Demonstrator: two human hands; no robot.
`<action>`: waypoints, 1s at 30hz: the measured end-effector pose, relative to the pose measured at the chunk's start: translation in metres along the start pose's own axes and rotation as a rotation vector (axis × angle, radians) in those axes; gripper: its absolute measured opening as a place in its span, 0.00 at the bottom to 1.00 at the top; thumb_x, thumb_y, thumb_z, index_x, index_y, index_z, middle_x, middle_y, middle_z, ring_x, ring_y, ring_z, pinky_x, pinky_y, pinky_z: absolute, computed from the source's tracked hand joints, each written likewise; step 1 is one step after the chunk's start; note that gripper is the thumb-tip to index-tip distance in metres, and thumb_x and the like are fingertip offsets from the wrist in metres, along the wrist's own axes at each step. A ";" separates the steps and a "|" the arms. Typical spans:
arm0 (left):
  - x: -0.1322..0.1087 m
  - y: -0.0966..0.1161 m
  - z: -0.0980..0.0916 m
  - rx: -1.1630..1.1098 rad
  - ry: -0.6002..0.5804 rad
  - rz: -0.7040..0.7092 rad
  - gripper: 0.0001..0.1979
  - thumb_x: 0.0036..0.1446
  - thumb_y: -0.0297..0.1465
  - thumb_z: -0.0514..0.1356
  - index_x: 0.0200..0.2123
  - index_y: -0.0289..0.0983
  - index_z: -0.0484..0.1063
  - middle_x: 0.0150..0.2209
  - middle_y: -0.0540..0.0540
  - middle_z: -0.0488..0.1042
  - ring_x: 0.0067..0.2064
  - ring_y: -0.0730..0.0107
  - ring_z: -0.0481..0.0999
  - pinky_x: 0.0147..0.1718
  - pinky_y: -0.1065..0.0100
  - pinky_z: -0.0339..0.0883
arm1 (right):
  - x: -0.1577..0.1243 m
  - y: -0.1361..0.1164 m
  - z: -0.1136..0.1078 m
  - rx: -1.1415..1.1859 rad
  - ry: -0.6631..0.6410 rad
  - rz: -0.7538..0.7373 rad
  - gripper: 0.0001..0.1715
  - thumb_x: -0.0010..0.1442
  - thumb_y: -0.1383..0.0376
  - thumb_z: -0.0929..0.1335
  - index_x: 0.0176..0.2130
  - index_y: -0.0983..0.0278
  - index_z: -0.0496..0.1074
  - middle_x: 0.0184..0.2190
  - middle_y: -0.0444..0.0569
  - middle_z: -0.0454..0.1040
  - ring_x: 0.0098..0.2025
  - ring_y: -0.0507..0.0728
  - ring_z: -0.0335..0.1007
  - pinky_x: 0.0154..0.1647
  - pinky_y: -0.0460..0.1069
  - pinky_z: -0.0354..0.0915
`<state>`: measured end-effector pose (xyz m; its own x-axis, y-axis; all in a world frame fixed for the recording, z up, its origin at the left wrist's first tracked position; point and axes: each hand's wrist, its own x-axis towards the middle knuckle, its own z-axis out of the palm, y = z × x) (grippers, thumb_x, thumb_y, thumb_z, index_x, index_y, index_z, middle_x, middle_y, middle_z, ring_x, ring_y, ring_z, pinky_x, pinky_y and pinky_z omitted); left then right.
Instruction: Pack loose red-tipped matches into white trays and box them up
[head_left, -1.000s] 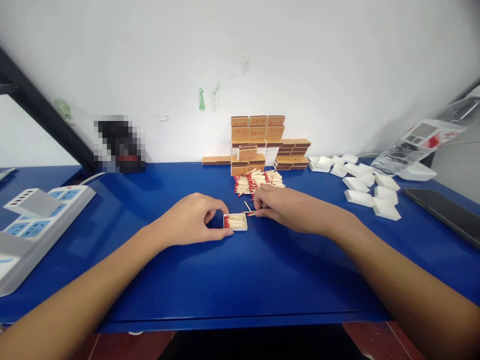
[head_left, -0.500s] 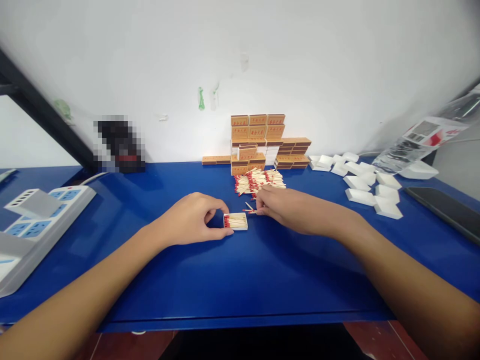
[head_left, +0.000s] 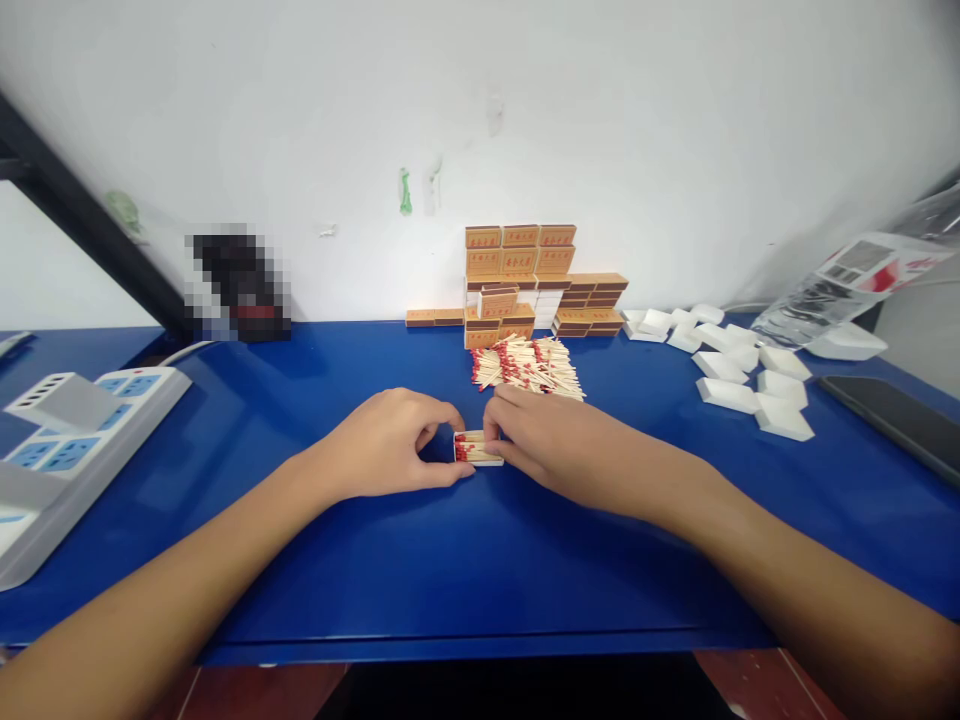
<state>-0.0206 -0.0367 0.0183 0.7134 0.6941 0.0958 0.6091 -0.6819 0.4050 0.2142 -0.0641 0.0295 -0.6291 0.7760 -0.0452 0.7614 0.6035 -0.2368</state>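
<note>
Left hand (head_left: pixel 409 440) on the tray (head_left: pixel 490 463), right hand (head_left: pixel 559 435) over it

Left thumb and fingers clamp its left end on the table (head_left: pixel 420 570), near the match pile (head_left: pixel 529 365); right fingertips bunch together at the other end. Matches (head_left: pixel 468 453) should lie flat, heads left, tray steady. Right hand hides that end; whether it grips any, I cannot tell.

Red-tipped, pale wooden matches (head_left: pixel 555 368) contrast with a glossy blue tabletop (head_left: pixel 360 570).
Orange-tan cardboard matchboxes (head_left: pixel 519 262) carry red lettering and brown sides.
</note>
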 end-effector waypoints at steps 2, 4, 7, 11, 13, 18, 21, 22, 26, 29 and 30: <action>0.000 0.000 0.001 0.007 0.005 0.008 0.13 0.59 0.43 0.68 0.39 0.39 0.80 0.24 0.55 0.68 0.26 0.74 0.66 0.26 0.69 0.54 | 0.001 -0.003 0.000 -0.020 -0.004 0.000 0.08 0.75 0.65 0.64 0.43 0.65 0.72 0.45 0.53 0.74 0.39 0.57 0.72 0.38 0.50 0.62; 0.000 -0.001 0.001 0.007 0.008 0.011 0.14 0.59 0.43 0.68 0.38 0.39 0.80 0.24 0.55 0.68 0.25 0.74 0.66 0.26 0.69 0.54 | 0.001 -0.004 0.000 -0.020 0.002 0.007 0.08 0.75 0.65 0.65 0.43 0.65 0.72 0.45 0.53 0.75 0.39 0.57 0.73 0.37 0.50 0.62; 0.000 -0.001 0.000 -0.004 0.007 0.008 0.14 0.59 0.44 0.68 0.40 0.40 0.80 0.23 0.55 0.68 0.25 0.75 0.66 0.26 0.69 0.54 | 0.001 -0.003 0.001 0.017 0.019 -0.003 0.08 0.75 0.64 0.65 0.43 0.64 0.72 0.45 0.52 0.75 0.39 0.57 0.72 0.37 0.50 0.62; 0.001 0.000 -0.001 -0.010 -0.002 -0.009 0.14 0.59 0.43 0.68 0.40 0.40 0.81 0.24 0.55 0.68 0.25 0.75 0.66 0.26 0.69 0.54 | -0.003 0.006 -0.001 0.092 0.043 -0.031 0.09 0.74 0.60 0.65 0.44 0.62 0.72 0.44 0.51 0.75 0.40 0.57 0.71 0.38 0.51 0.61; 0.000 0.000 -0.002 -0.016 -0.009 -0.016 0.15 0.58 0.44 0.68 0.41 0.40 0.81 0.23 0.55 0.68 0.25 0.75 0.66 0.26 0.69 0.54 | -0.004 0.013 -0.004 0.096 0.059 -0.023 0.08 0.72 0.60 0.67 0.44 0.62 0.72 0.44 0.50 0.76 0.39 0.57 0.70 0.38 0.51 0.60; -0.002 0.000 -0.008 -0.020 0.000 -0.030 0.16 0.57 0.43 0.68 0.43 0.39 0.80 0.22 0.56 0.65 0.24 0.74 0.65 0.26 0.69 0.55 | -0.006 0.023 -0.011 0.098 0.025 -0.004 0.08 0.70 0.59 0.69 0.40 0.62 0.73 0.41 0.50 0.77 0.39 0.58 0.70 0.38 0.51 0.60; -0.003 -0.001 -0.011 -0.022 0.024 -0.022 0.10 0.60 0.37 0.64 0.40 0.38 0.79 0.21 0.56 0.65 0.23 0.75 0.64 0.26 0.69 0.56 | -0.005 0.023 -0.012 0.114 -0.021 -0.002 0.08 0.70 0.61 0.68 0.39 0.62 0.73 0.39 0.49 0.77 0.38 0.57 0.69 0.37 0.50 0.59; -0.003 -0.002 -0.012 -0.021 0.030 -0.018 0.08 0.60 0.36 0.63 0.39 0.38 0.79 0.21 0.56 0.65 0.23 0.75 0.64 0.27 0.69 0.56 | -0.005 0.022 -0.012 0.119 -0.028 -0.002 0.08 0.70 0.61 0.68 0.38 0.62 0.73 0.39 0.48 0.76 0.37 0.56 0.69 0.37 0.50 0.59; -0.002 -0.005 -0.011 -0.024 0.008 0.005 0.06 0.60 0.33 0.63 0.33 0.38 0.76 0.21 0.56 0.65 0.23 0.76 0.63 0.26 0.69 0.55 | -0.004 0.019 -0.009 0.138 -0.022 -0.010 0.10 0.71 0.63 0.65 0.38 0.62 0.72 0.38 0.48 0.76 0.36 0.55 0.67 0.36 0.50 0.59; -0.002 -0.005 -0.008 -0.030 -0.010 0.016 0.08 0.61 0.34 0.62 0.31 0.38 0.75 0.20 0.56 0.64 0.22 0.76 0.61 0.25 0.69 0.54 | -0.003 0.017 -0.006 0.165 -0.005 -0.033 0.10 0.72 0.62 0.65 0.38 0.62 0.72 0.38 0.48 0.76 0.36 0.55 0.67 0.37 0.50 0.59; -0.002 -0.005 -0.008 -0.028 -0.010 0.014 0.09 0.62 0.35 0.62 0.30 0.38 0.75 0.20 0.55 0.64 0.22 0.76 0.61 0.25 0.69 0.54 | -0.003 0.016 -0.006 0.174 -0.001 -0.041 0.10 0.72 0.63 0.65 0.38 0.62 0.72 0.38 0.48 0.76 0.36 0.55 0.68 0.37 0.50 0.59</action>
<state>-0.0277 -0.0329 0.0229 0.7256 0.6818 0.0929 0.5888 -0.6850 0.4290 0.2292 -0.0556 0.0315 -0.6594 0.7511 -0.0328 0.6965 0.5938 -0.4028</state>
